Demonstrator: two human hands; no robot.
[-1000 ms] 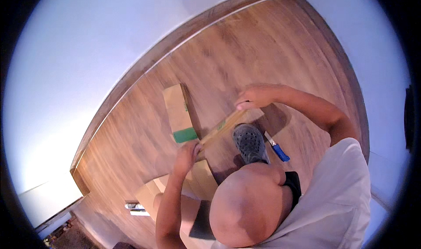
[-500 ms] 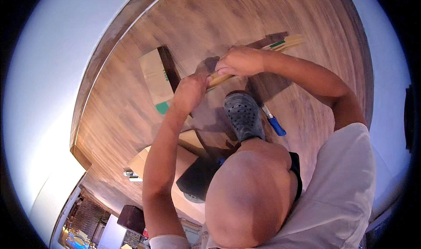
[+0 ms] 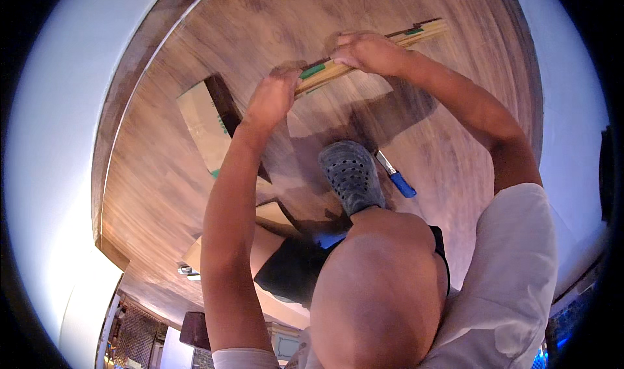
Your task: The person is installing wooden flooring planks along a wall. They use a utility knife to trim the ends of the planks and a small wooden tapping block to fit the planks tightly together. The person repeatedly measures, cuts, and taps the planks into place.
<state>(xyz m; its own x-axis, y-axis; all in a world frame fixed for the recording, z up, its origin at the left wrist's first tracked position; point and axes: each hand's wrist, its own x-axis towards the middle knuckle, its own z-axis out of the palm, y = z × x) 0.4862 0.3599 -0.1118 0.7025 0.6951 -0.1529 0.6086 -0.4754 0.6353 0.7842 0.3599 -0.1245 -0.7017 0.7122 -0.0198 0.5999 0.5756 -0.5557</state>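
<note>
My left hand [image 3: 274,97] and my right hand [image 3: 372,52] are both closed on a long piece of folded cardboard [image 3: 325,76], held above the floor in front of my foot. I see it nearly edge-on, as a stack of tan layers with green patches. The left hand grips near its left end; the right grips around the middle, and the rest sticks out to the upper right. My fingertips are partly hidden behind it.
A tan cardboard piece [image 3: 203,122] with green print lies on the wood floor [image 3: 260,31], left of my left forearm. A blue-handled tool [image 3: 403,186] with a pale blade lies right of my grey clog [image 3: 351,174]. More cardboard [image 3: 276,218] is near my leg. A white wall curves along the left.
Both hands have moved away from me, up the picture, with the folded cardboard, and are slightly farther apart. More of its edge and green patches show between them.
</note>
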